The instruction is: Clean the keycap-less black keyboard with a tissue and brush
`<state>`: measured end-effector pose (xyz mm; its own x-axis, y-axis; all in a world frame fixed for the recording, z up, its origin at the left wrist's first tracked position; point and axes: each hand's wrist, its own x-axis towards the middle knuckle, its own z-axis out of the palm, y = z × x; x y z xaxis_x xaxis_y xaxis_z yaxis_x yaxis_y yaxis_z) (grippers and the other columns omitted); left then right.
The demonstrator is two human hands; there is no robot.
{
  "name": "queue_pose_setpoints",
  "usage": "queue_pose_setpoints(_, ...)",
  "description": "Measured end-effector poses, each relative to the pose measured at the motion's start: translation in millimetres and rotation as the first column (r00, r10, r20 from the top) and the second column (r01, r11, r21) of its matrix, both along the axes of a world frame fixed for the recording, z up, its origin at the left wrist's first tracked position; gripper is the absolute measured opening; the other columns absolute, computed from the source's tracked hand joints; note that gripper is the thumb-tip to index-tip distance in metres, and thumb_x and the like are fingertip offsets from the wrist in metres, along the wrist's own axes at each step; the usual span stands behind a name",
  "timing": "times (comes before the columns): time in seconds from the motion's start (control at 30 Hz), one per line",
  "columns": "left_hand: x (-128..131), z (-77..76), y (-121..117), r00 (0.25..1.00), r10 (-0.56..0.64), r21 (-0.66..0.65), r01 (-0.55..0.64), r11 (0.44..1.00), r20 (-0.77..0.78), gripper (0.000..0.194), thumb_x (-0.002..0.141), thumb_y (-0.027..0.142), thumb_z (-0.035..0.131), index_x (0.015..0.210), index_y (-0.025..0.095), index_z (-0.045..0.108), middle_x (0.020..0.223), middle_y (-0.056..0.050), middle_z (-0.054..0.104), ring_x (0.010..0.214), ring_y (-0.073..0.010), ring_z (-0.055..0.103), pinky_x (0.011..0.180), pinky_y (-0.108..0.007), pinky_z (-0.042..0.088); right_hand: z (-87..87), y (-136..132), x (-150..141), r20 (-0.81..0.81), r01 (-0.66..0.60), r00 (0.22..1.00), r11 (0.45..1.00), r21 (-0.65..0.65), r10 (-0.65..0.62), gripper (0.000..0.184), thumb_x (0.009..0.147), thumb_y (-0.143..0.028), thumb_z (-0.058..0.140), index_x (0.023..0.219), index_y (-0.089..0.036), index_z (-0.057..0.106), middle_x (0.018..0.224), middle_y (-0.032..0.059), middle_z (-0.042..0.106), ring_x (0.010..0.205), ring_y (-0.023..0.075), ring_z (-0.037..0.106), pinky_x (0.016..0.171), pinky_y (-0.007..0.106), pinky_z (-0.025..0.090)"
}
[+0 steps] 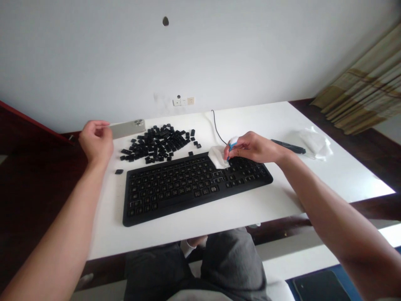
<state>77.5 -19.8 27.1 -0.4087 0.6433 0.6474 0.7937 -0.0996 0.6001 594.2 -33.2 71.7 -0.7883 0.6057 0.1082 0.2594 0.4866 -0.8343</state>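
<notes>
White desk (332,184) meets a pale wall (200,58), with open tabletop along its near and right edges. On it lies a black keyboard (194,188), most keycaps off, and a heap of matte black keycaps (159,142) sits just beyond. Above the keyboard's far edge, the right hand (253,148) has its fingers narrowly pinched on a small blue-and-white tool (232,146), touching a crumpled white cloth (217,156). At far left, the left hand (96,142) curls its fingers around a silver smartphone (125,128).
</notes>
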Motion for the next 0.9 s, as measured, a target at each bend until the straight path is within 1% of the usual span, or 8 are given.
queue_pose_setpoints(0.1,63,35.6,-25,0.973,-0.202,-0.03,0.2,0.979,-0.108,0.019,0.094,0.036,0.058,0.101,0.041,0.075,0.095,0.012,0.079,0.079,-0.0147,0.064,0.075,-0.038,0.058,-0.1,0,0,-0.001,-0.007,1.0,1.0,-0.012,0.007,0.026,0.101,-0.042,0.07,0.104,-0.019,0.082,0.097,0.0046,0.083,0.087,0.0173,0.075,0.081,0.031,0.06)
queue_pose_setpoints(0.2,141,63.6,-50,0.811,-0.533,-0.18,0.502,0.846,-0.239,0.022,0.099,0.034,0.058,0.112,0.039,0.076,0.112,0.007,0.079,0.099,-0.0206,0.069,0.092,-0.045,0.06,0.7,-2,-1,-0.016,-0.001,1.0,0.999,-0.033,0.001,0.026,0.098,-0.043,0.074,0.102,-0.019,0.082,0.096,0.0049,0.083,0.087,0.0179,0.075,0.081,0.032,0.06)
queue_pose_setpoints(0.3,209,71.5,-64,0.678,-0.68,-0.259,0.628,0.733,-0.28,0.022,0.098,0.028,0.062,0.113,0.031,0.077,0.118,-0.001,0.079,0.111,-0.0263,0.069,0.107,-0.05,0.054,0.6,-3,-1,-0.009,0.003,1.0,0.998,-0.059,-0.004,0.028,0.093,-0.045,0.08,0.1,-0.019,0.083,0.095,0.0035,0.082,0.088,0.0184,0.075,0.082,0.031,0.059)
queue_pose_setpoints(0.4,256,64.8,-63,0.611,-0.754,-0.336,0.676,0.655,-0.242,0.023,0.094,0.027,0.068,0.115,0.028,0.076,0.121,-0.005,0.078,0.115,-0.0294,0.067,0.109,-0.049,0.052,-1.4,1,1,0.012,0.062,0.998,0.998,-0.008,-0.062,0.033,0.088,-0.051,0.082,0.098,-0.019,0.084,0.088,0.0019,0.081,0.084,0.0176,0.072,0.077,0.029,0.056)
queue_pose_setpoints(0.5,283,57.2,-54,0.618,-0.781,-0.291,0.734,0.614,-0.09,0.028,0.094,0.031,0.073,0.121,0.027,0.074,0.11,-0.005,0.079,0.098,-0.0239,0.069,0.096,-0.04,0.057,-4.1,3,4,0.037,0.185,0.981,0.97,0.155,-0.193,0.034,0.085,-0.052,0.084,0.09,-0.018,0.083,0.078,0.0009,0.076,0.077,0.017,0.067,0.071,0.03,0.051)
queue_pose_setpoints(0.7,305,44.6,-34,0.588,-0.79,-0.164,0.808,0.565,0.176,0.024,0.09,0.037,0.081,0.108,0.022,0.078,0.085,-0.003,0.075,0.073,-0.0164,0.067,0.07,-0.028,0.055,-6.0,-19,-1,0.068,0.357,0.905,0.837,0.414,-0.42,0.026,0.092,-0.043,0.079,0.085,-0.018,0.08,0.071,0.0003,0.07,0.068,0.0147,0.056,0.07,0.033,0.043)
queue_pose_setpoints(0.83,306,37.9,-37,0.558,-0.804,-0.163,0.829,0.534,0.203,0.018,0.094,0.038,0.077,0.095,0.021,0.078,0.079,-0.003,0.075,0.073,-0.0166,0.068,0.067,-0.027,0.054,6.8,-63,-2,0.04,0.421,0.865,0.767,0.484,-0.5,0.023,0.096,-0.041,0.075,0.089,-0.02,0.08,0.079,0.0014,0.071,0.068,0.014,0.053,0.071,0.033,0.041)
queue_pose_setpoints(0.9,303,36.9,-41,0.554,-0.808,-0.154,0.832,0.533,0.201,0.015,0.095,0.036,0.076,0.095,0.021,0.078,0.08,-0.003,0.076,0.073,-0.0164,0.068,0.067,-0.027,0.054,7.3,-101,8,-0.058,0.576,0.782,0.683,0.45,-0.621,0.027,0.097,-0.045,0.075,0.085,-0.021,0.077,0.075,0.0009,0.067,0.064,0.0135,0.049,0.066,0.033,0.039)
